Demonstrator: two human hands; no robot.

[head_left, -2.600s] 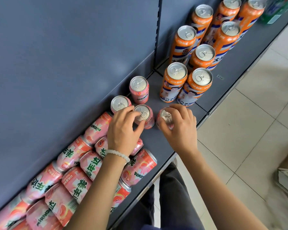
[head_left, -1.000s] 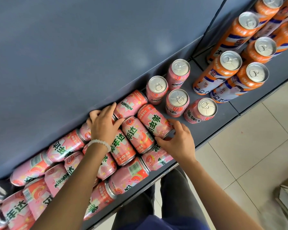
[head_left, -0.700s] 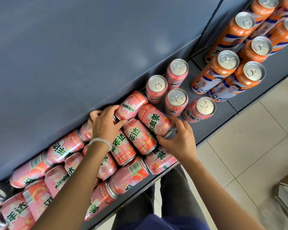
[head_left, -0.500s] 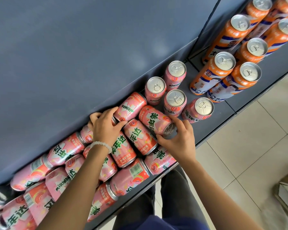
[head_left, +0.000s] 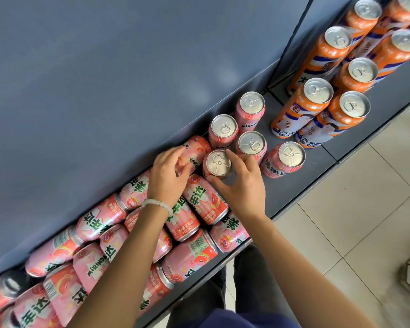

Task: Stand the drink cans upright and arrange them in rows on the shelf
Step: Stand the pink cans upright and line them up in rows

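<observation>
Several pink Mirinda cans (head_left: 251, 107) stand upright on the grey shelf (head_left: 294, 190), in a cluster right of centre. My right hand (head_left: 242, 185) grips another pink can (head_left: 218, 163), held upright with its silver top facing me, just left of that cluster. My left hand (head_left: 169, 172) rests on a lying pink can (head_left: 194, 150) against the back panel, fingers curled over it. Many more pink cans (head_left: 100, 218) lie on their sides in a heap along the shelf to the left.
Tall orange cans (head_left: 317, 95) stand in rows in the neighbouring shelf bay at the right, behind a vertical divider (head_left: 291, 41). The blue-grey back panel (head_left: 104, 91) rises behind the cans. Tiled floor (head_left: 365, 209) lies below the shelf edge.
My right hand has tipped the lying can it gripped up onto its end beside the standing cluster. My left hand has shifted right onto the lying can by the back panel.
</observation>
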